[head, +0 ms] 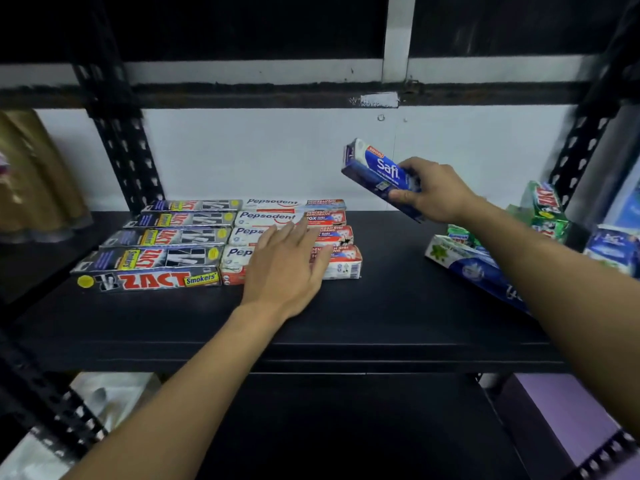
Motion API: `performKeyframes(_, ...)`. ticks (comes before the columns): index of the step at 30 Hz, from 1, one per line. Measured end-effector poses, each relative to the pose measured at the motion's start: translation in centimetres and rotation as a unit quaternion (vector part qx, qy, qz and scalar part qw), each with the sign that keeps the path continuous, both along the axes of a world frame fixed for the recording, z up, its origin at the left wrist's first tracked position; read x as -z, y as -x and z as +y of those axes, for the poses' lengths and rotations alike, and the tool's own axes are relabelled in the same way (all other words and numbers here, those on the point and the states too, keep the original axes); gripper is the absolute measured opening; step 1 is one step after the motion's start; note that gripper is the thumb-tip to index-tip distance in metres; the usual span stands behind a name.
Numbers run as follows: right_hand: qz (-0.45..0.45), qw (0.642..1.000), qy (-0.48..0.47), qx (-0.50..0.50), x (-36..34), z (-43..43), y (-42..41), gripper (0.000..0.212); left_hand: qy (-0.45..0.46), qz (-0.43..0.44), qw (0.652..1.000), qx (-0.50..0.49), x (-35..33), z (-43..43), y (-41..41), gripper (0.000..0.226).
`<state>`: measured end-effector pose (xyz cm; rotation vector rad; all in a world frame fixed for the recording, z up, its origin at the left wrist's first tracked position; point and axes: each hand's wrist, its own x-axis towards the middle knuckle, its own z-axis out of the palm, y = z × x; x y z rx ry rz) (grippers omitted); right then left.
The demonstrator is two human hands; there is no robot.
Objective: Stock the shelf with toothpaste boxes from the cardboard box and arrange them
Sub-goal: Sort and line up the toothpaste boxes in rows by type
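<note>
My right hand (434, 192) grips a blue Safi toothpaste box (377, 174) in the air above the black shelf (398, 306), tilted with its far end up and to the left. My left hand (289, 263) lies flat with straight fingers on the white-and-red Pepsodent boxes (277, 218), which sit in a row of several. Left of them lies a matching row of several grey Zact Smokers boxes (156, 259), touching the Pepsodent row. The cardboard box is out of view.
At the right end of the shelf lie a white-and-blue toothpaste box (464, 263), green Zact boxes (545, 209) and blue packs (613, 249) in a loose heap. Black perforated uprights (128, 157) flank the bay. Gold pouches (34, 181) stand at far left.
</note>
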<state>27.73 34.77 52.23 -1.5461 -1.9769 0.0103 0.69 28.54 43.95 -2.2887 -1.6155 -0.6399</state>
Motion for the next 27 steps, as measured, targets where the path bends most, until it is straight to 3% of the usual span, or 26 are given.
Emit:
performKeyframes(12, -0.155, 0.968, 0.181, 0.080, 1.9, 4.4, -2.1, 0.056, 0.009, 0.009, 1.000, -0.007, -0.1, -0.3, -0.3, 0.071)
performKeyframes(27, -0.197, 0.951, 0.164, 0.171, 5.6, 6.1, 0.9, 0.057, 0.007, 0.018, 1.000, -0.012, -0.1, -0.4, -0.4, 0.064)
